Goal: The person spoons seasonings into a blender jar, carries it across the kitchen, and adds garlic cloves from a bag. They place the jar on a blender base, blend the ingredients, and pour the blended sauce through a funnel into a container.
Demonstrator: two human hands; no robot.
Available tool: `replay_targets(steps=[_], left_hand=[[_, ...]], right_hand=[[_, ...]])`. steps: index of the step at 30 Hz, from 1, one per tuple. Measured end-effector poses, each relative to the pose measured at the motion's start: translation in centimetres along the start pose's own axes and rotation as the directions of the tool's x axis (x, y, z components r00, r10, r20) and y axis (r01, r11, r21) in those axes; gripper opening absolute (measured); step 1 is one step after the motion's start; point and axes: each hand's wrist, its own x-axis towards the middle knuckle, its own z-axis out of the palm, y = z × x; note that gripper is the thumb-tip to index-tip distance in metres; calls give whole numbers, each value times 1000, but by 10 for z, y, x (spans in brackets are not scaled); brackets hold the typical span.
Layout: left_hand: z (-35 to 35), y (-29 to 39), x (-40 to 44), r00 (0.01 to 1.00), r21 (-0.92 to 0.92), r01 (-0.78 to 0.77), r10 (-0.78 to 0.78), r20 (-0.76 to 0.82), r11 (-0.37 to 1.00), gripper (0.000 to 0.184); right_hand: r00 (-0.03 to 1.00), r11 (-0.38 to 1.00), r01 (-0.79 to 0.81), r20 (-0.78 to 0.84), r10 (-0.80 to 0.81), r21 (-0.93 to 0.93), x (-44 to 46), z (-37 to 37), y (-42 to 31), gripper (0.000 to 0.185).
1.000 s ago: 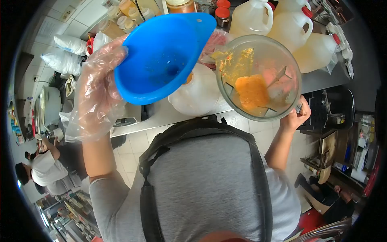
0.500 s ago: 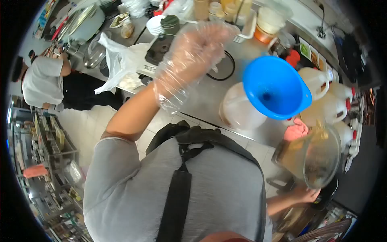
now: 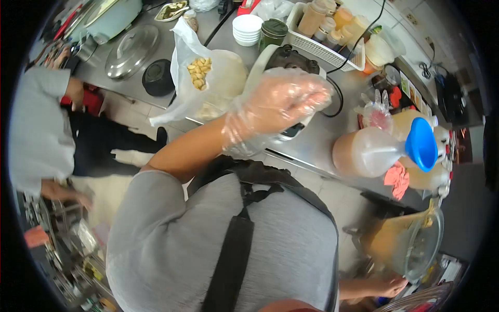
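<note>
My left hand [image 3: 283,104], in a clear plastic glove, hovers over a pale appliance with a black top [image 3: 291,57] on the steel counter. Its fingers are curled together; whatever they may hold is hidden. Low on the right, my right hand [image 3: 395,286] has its fingers closed at the rim of a large clear container [image 3: 384,234] with orange-brown contents. A translucent jug [image 3: 358,151] stands between the hands near the counter's front edge, with a blue funnel [image 3: 422,144] in its mouth. Neither hand touches the jug.
Peeled garlic cloves [image 3: 198,73] show in a white plastic bag [image 3: 179,99]. Behind are white bowls [image 3: 247,28], a green jar [image 3: 273,32] and a basket [image 3: 338,56] of bottles. A pink cloth [image 3: 397,181] lies beside the jug. A co-worker [image 3: 41,119] stands at the left.
The view has turned left, so the jug and funnel appear farther right. The garlic in the bag has come into view. My left hand is lower over the black-topped appliance; my right stays at the container.
</note>
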Motion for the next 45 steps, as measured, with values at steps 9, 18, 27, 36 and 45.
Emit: replay_targets(steps=[9,18,27,36,45], left_hand=[[-184,-9,-93,882,30,377,-349,-316,926,13],[-280,12,-170,618,86,640,-445,-648,764,14],[-291,13,-192,594,168,692,-421,-685,702,20],[-288,-60,-193,702,52,589,-479,-527,806,14],[-258,-164,-174,822,834,396,-554,-135,385,75]], right_hand=[[897,734,-439,202,394,518,-77,68,-67,55],[875,593,-440,470,116,674,-159,256,-175,49],[901,596,-317,430,-53,738,-203,331,-180,47],[760,591,-514,649,-21,622,-196,366,-180,44],[773,574,-545,632,61,611,-199,363,-183,36]])
